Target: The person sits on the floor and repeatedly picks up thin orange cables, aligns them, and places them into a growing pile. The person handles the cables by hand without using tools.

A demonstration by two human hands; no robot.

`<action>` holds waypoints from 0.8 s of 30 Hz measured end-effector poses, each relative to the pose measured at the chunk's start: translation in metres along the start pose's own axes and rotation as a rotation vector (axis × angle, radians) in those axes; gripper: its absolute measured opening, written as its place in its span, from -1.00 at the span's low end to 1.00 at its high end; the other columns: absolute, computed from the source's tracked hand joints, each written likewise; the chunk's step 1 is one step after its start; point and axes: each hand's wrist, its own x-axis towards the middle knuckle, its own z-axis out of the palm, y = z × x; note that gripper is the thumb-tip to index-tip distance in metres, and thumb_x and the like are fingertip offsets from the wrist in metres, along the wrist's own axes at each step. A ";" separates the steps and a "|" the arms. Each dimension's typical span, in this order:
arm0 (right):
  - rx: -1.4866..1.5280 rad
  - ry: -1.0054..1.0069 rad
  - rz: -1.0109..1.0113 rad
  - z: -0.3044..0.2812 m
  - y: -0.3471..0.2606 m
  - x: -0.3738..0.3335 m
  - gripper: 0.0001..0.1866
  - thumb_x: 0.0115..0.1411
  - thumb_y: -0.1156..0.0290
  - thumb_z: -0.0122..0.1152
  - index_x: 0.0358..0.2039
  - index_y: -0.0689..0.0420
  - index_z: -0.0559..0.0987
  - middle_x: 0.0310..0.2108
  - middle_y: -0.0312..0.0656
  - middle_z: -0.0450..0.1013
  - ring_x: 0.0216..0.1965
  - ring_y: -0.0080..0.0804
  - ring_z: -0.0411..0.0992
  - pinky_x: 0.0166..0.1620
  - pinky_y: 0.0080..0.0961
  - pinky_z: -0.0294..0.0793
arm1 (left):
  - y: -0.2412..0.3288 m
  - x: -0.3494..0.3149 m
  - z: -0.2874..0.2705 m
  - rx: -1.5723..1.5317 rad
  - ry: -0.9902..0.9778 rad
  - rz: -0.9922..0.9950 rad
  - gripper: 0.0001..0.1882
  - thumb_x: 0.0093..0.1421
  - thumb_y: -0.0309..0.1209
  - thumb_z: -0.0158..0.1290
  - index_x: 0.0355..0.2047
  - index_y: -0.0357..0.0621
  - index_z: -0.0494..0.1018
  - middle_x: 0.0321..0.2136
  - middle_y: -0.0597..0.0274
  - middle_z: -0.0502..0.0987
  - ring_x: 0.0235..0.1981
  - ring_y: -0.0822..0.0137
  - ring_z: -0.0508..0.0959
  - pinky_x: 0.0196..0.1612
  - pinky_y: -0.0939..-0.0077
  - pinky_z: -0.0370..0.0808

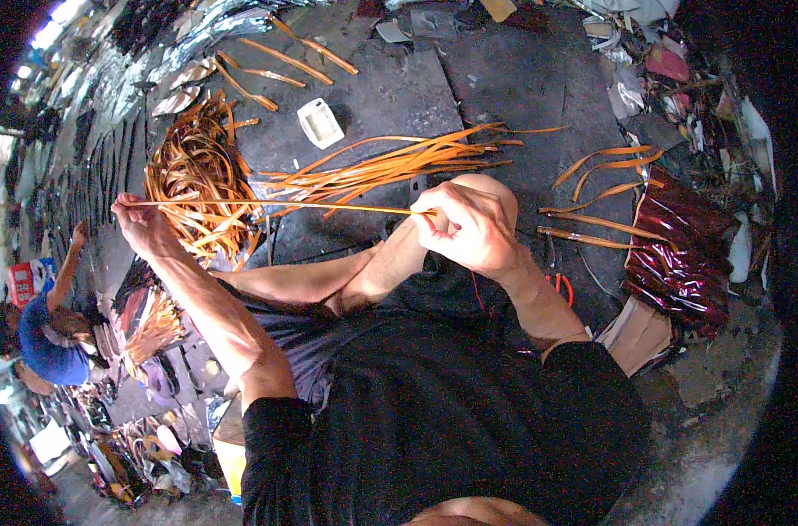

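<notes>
A narrow, shiny orange-brown strip point(329, 206) is stretched nearly straight across my lap between my two hands. At the left, my left hand point(143, 226) pinches one end of it. My right hand point(471, 226), raised near my knee, has thumb and fingers closed on the other end. Beneath the strip, by my left wrist, lies a tangled heap of similar strips point(197, 167). Beyond the taut strip, a loose bundle of straight strips point(399, 167) is spread over the dark floor mat point(381, 92).
A small white tray point(320, 124) sits beyond the bundle. Several strips lie at the far left. To the right are more strips on a shiny dark-red sheet point(680, 250), beside scrap piles. Something red and looped point(564, 287) rests near my right forearm. A person in blue point(53, 342) is at left.
</notes>
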 end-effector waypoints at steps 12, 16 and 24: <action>-0.018 0.020 0.184 -0.006 0.025 -0.006 -0.90 0.14 0.61 0.23 -0.30 0.20 0.58 -0.35 -0.18 0.57 -0.35 -0.45 0.53 -0.34 -0.55 0.47 | -0.037 -0.041 0.017 0.164 0.068 0.005 -0.80 0.31 -0.26 0.07 -0.24 -0.12 0.44 -0.34 0.36 0.55 -0.33 0.50 0.55 -0.35 0.73 0.49; 0.093 -0.007 0.252 -0.019 0.040 -0.004 -0.87 0.16 0.66 0.15 -0.26 0.26 0.55 -0.34 -0.12 0.56 -0.30 -0.37 0.55 -0.21 -0.50 0.53 | -0.055 -0.050 0.020 0.203 0.163 0.000 -0.81 0.35 -0.30 0.02 -0.22 -0.17 0.42 -0.36 0.31 0.53 -0.42 0.52 0.50 -0.33 0.74 0.48; -0.009 -0.100 0.266 -0.024 0.054 0.020 -0.90 0.16 0.61 0.18 -0.29 0.24 0.50 -0.47 -0.19 0.48 -0.40 -0.53 0.46 -0.29 -0.53 0.47 | -0.072 -0.064 -0.011 1.733 0.223 0.633 -0.57 0.25 -0.37 0.14 0.04 -0.30 0.28 -0.19 0.09 0.52 -0.34 0.35 0.54 -0.17 0.49 0.50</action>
